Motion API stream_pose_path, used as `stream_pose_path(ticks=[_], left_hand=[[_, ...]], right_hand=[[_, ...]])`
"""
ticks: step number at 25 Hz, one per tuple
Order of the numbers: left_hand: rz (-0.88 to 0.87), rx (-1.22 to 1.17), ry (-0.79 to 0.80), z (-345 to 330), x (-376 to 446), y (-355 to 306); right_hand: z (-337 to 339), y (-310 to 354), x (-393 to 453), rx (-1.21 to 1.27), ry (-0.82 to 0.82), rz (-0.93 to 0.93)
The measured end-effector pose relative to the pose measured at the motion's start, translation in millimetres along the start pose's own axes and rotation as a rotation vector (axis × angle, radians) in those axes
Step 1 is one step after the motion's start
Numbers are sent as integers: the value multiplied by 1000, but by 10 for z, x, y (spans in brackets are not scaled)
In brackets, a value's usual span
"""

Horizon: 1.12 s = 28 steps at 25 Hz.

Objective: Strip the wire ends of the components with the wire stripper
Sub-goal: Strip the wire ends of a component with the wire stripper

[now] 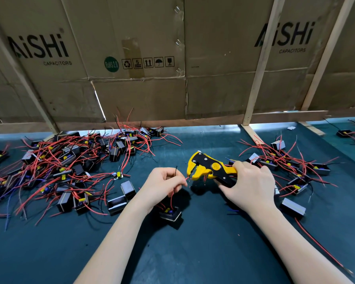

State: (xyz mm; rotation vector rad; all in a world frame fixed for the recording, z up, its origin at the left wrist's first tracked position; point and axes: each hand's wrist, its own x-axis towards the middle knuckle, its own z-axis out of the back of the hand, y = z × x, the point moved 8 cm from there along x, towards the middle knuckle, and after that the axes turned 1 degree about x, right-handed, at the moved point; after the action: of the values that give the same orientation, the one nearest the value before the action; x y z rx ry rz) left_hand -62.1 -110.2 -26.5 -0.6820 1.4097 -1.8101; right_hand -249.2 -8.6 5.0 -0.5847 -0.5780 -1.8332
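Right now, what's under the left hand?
Under the left hand hangs a black component by its red and black wires, over the green mat. The fingers cover how the wires are pinched.

Component pile (pixel 70 160) left on table (pixel 193 253), smaller pile (pixel 291 167) right, cardboard wall (pixel 152 89) behind

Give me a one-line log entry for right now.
left hand: pinches red wire | right hand: grips wire stripper | wire end just short of open stripper head | component hangs below
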Motion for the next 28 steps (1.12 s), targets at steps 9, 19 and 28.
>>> stream_pose_path(ticks=[9,19,28], left_hand=[[50,-84,-163,108,-21,19],[-2,87,-186,139,4,7],[163,-179,23,195,-35,33]], right_hand=[[34,-175,24,14,-73,-92],[12,-170,20,13,-60,-101],[-23,-202,27,40,-24,-129]])
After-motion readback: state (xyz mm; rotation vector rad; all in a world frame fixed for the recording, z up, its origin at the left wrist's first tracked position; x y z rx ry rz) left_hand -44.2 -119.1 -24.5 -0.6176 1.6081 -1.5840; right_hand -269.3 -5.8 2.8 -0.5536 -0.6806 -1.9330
